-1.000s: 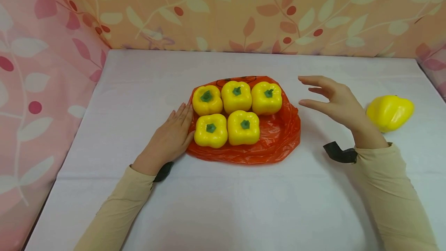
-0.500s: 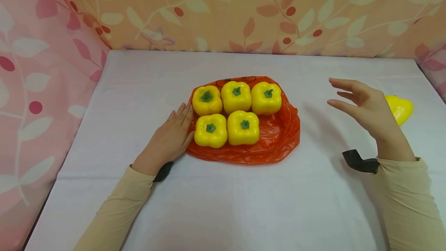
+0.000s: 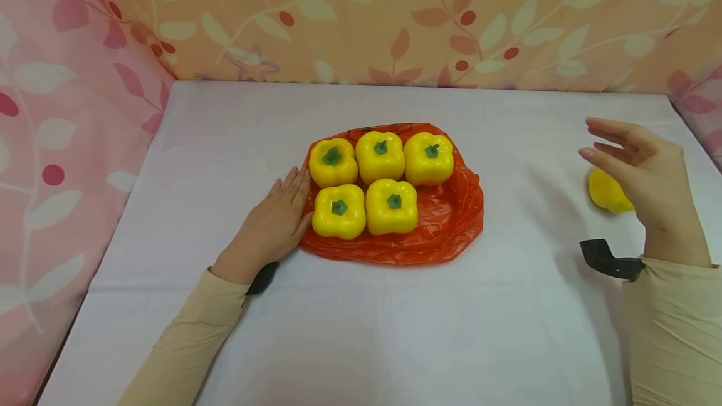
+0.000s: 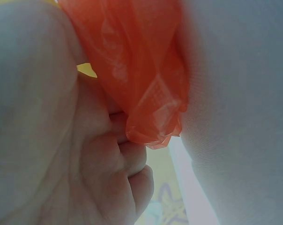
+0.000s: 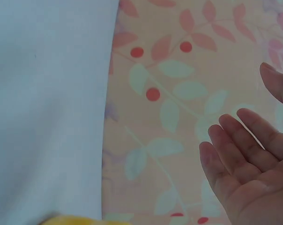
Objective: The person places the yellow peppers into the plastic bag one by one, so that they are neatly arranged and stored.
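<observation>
Several yellow bell peppers (image 3: 392,207) with green stems sit in two rows on a crumpled red plastic bag (image 3: 451,218), three behind and two in front. My left hand (image 3: 267,227) rests against the bag's left edge with straight fingers; the left wrist view shows the red plastic (image 4: 141,84) beside the palm. Over on the right my right hand (image 3: 654,171) is raised above the table, thumb apart from the fingers, holding nothing. Partly hidden behind it lies a single yellow pepper (image 3: 608,193). The right wrist view shows the spread fingers (image 5: 230,154) and a sliver of yellow at the bottom.
A white cloth covers the table (image 3: 361,324). Behind it hangs an orange leaf-patterned curtain (image 3: 361,24), and a pink one (image 3: 51,143) borders the left side. Dark wrist mounts (image 3: 609,260) stick out at the sleeve cuffs.
My right hand has moved away to the right from beside the bag and now overlaps the lone pepper in the head view. The left hand and the peppers on the bag stay as they were.
</observation>
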Available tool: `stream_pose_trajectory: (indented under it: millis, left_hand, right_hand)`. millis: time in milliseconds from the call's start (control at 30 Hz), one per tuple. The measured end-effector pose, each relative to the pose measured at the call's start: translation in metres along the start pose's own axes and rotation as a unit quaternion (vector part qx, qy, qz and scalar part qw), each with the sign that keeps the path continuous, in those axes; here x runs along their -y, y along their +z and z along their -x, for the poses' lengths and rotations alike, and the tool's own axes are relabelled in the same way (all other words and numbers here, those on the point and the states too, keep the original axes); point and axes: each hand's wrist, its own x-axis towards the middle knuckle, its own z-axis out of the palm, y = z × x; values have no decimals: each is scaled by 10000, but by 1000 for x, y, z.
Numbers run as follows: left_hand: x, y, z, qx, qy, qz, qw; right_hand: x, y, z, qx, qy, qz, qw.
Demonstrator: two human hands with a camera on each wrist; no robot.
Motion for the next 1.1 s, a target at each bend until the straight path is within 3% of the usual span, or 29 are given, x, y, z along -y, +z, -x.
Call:
stream_pose_trajectory:
  millis: [167,333,567,700,800,900,1033,1100]
  left_hand:
    - [-1,0,0,8,-14,5,10000]
    - [-1,-1,0,1,1,-3,10000]
    - [0,-1,1,23,-19,45,10000]
    - [1,-1,2,14,-30,48,10000]
    - [1,-1,2,2,-33,53,10000]
    - [1,-1,2,15,-38,66,10000]
    - [0,-2,2,37,-49,74,10000]
    - [0,-1,2,30,-44,64,10000]
  right_hand:
    - [-4,-14,0,-437,-2,-830,9956]
    - [-10,-28,-2,-940,78,-767,9926]
    - [-21,-45,-6,-1252,-27,-1098,9860]
    - [-25,-51,-7,-1542,140,-1114,9816]
    - [-28,-55,-8,-1703,375,-1123,9782]
    - [-31,-60,-9,-1783,787,-535,9794]
    - [-35,-65,-9,-1828,1358,-16,9737]
    - [-38,-67,-10,-1892,1561,-141,9694]
